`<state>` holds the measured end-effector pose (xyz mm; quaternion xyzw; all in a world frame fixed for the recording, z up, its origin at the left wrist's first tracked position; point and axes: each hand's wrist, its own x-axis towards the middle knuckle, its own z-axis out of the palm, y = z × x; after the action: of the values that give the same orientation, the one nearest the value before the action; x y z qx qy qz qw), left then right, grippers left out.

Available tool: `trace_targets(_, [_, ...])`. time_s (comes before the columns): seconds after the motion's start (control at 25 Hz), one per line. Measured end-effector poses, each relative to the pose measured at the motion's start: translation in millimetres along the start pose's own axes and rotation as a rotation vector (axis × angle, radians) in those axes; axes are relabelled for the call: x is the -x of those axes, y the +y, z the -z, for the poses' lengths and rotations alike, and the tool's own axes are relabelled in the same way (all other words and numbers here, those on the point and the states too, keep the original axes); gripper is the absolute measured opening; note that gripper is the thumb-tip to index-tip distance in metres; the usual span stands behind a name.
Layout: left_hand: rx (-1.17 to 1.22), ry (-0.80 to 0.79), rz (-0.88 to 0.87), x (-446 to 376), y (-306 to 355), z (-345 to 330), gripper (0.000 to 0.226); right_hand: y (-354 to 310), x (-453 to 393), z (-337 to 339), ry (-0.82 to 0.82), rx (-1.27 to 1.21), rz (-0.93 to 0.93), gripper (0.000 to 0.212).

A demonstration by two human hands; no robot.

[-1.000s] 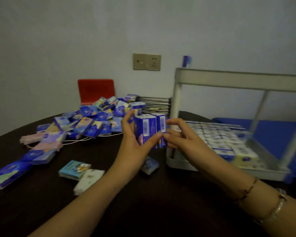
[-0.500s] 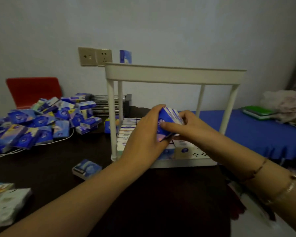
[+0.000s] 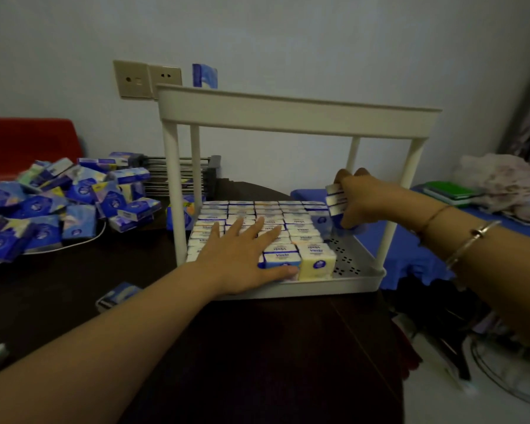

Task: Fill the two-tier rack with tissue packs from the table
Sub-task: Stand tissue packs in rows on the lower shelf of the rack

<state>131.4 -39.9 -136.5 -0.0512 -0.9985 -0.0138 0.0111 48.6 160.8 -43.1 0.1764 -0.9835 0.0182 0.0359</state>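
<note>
The white two-tier rack [image 3: 297,113] stands on the dark table, its lower tier [image 3: 354,264] packed with rows of upright tissue packs [image 3: 299,231]. My left hand [image 3: 242,258] lies flat and open on the front rows, thumb against the front packs. My right hand [image 3: 360,200] reaches in from the right side and grips a small stack of blue-and-white tissue packs [image 3: 337,200] above the bare perforated strip of the lower tier. A heap of loose tissue packs [image 3: 65,203] lies on the table at the left. One blue pack [image 3: 205,75] stands on the top tier at the back.
A single pack [image 3: 117,296] lies on the table in front of the rack's left corner. A red chair back [image 3: 28,142] stands behind the heap, a metal grille [image 3: 181,175] against the wall. A blue-covered surface [image 3: 426,258] with green books [image 3: 449,191] lies to the right.
Both hands had held the stack together in front of the rack. Now my left hand has let go and rests on the racked packs, and my right hand has carried the stack to the rack's right side.
</note>
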Motion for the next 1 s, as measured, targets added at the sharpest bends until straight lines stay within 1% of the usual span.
trace_targets(0.12, [0.007, 0.015, 0.005, -3, -2, -2, 0.096, 2, -16, -13, -0.17, -0.027, -0.028, 0.062])
trace_targets(0.2, [0.006, 0.02, 0.008, -4, -2, -3, 0.096, 4, -22, -26, -0.234, -0.107, -0.058, 0.062])
trace_targets(0.28, [0.002, 0.024, 0.009, -4, -1, -3, 0.096, 5, -25, -41, -0.259, -0.186, -0.086, 0.068])
trace_targets(0.4, [-0.001, 0.029, 0.006, -4, -1, -3, 0.096, 5, -26, -53, -0.196, -0.357, -0.139, 0.079])
trace_targets(0.52, [-0.007, 0.031, -0.004, -3, -2, -3, 0.095, 9, -27, -57, -0.16, -0.59, -0.221, 0.069])
trace_targets(0.64, [-0.007, 0.027, -0.006, -4, -2, -4, 0.095, 10, -27, -61, -0.173, -0.612, -0.235, 0.077])
trace_targets(0.8, [-0.002, 0.021, -0.005, -4, -2, -2, 0.095, 2, -18, -60, -0.165, -0.637, -0.262, 0.082])
trace_targets(0.92, [-0.004, 0.006, -0.008, -2, 2, 1, 0.096, -3, -4, -54, -0.114, -0.621, -0.224, 0.085])
trace_targets(1.0, [-0.023, -0.016, -0.005, 0, 3, 6, 0.097, -9, 13, -45, -0.051, -0.58, -0.168, 0.082])
